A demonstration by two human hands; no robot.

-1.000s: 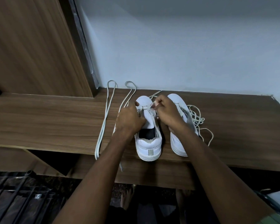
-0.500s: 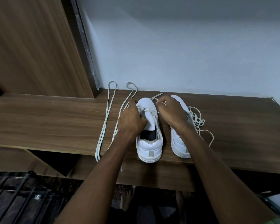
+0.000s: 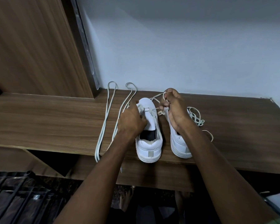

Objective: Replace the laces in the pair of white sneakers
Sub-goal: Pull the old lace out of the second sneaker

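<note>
Wooden shelf point(image 3: 55, 120); right hand point(image 3: 174, 107) raised, gripping lace point(image 3: 164, 96)

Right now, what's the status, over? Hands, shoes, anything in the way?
Left hand grips left sneaker. Right hand pinches old lace, drawn up from it. Two fresh laces lie left on shelf. Loose lace pile beside right sneaker.

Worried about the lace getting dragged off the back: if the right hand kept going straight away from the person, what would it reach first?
Probably the white wall behind the shelf; nothing else shows ahead of the right hand, though depth is unclear.
</note>
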